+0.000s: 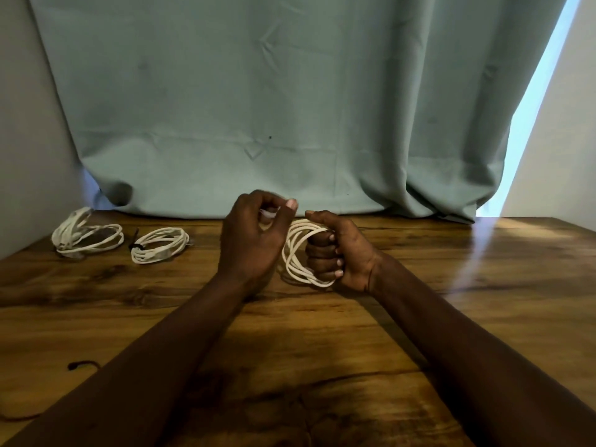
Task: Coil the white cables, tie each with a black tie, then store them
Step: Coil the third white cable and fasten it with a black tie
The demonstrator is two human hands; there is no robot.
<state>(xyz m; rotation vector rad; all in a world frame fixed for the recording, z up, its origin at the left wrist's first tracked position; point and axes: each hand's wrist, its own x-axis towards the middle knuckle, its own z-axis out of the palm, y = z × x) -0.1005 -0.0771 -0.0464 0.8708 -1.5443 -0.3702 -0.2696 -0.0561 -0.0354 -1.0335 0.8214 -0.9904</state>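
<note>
Here the right hand grips the upright coil; just left, the left hand pinches what seems its loose end, ready to wrap rightward

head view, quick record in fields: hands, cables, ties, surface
right hand: grips held coil, loops round its fingers
left hand: pinches held coil's white end, blurred
tied coil: on table, black tie round it
far-left coil: on table, no tie visible
loose tie: dark, near left
surface: wooden table
</note>
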